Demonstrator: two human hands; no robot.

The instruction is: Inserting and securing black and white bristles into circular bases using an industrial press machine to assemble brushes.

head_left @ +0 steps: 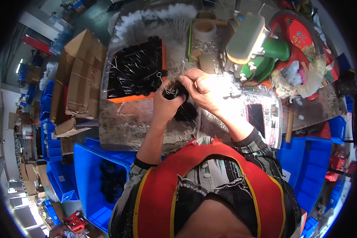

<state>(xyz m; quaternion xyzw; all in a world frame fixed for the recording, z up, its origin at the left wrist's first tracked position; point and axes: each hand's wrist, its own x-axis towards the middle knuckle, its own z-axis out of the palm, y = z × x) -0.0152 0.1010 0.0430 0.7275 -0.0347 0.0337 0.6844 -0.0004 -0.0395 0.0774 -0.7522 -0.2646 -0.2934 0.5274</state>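
My left hand is closed around a bundle of small black-bristled wire brushes, with their looped wire ends sticking up. Close beside it, my right hand pinches a thin wire at the top of the bundle; its fingertips partly hide the spot. More black bristles show on the table just below my hands. Left of them stands an orange crate heaped with similar black wire brushes.
White-bristled brushes lie along the table's far side. A tape roll, a green machine under a lamp, a phone and a wooden handle are rightward. A cardboard box and blue bin stand left.
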